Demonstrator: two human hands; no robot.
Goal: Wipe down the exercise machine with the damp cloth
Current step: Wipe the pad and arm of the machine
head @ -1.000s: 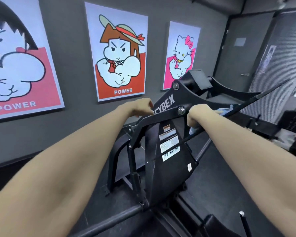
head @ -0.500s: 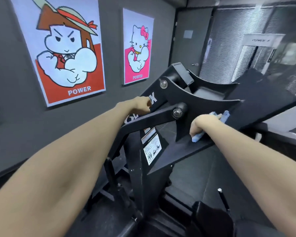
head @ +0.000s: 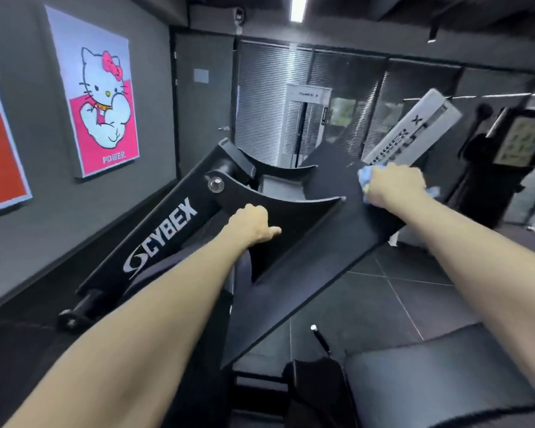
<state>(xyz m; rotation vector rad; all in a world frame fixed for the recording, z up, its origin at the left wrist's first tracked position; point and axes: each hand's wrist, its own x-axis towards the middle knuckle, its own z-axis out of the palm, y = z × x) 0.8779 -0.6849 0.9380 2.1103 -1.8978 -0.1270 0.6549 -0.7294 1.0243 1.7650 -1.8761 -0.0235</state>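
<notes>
Your right hand (head: pixel 394 186) has carried the damp cloth (head: pixel 364 180) up the big slanted footplate (head: pixel 315 242) of the exercise machine (head: pixel 161 239). Half a second ago it was working low on the plate, close beside the pivot bolt (head: pixel 216 184); now it sits near the plate's upper edge, well away from that bolt. The cloth is bunched under your curled fingers and pressed against the black surface, with blue folds showing at the far side of your hand and a scrap poking out on the near right side.

Your left hand (head: pixel 251 224) has shifted too, from the lettered arm onto the curved bracket (head: pixel 291 211) just below the bolt. It rests there with the thumb pointing toward your right hand; whether the fingers wrap the edge you cannot tell from here.

As a judgement, one strip of the plate has been covered. The lower stretch toward you, the bracket and the lettered arm beside your left hand likely still await wiping.
</notes>
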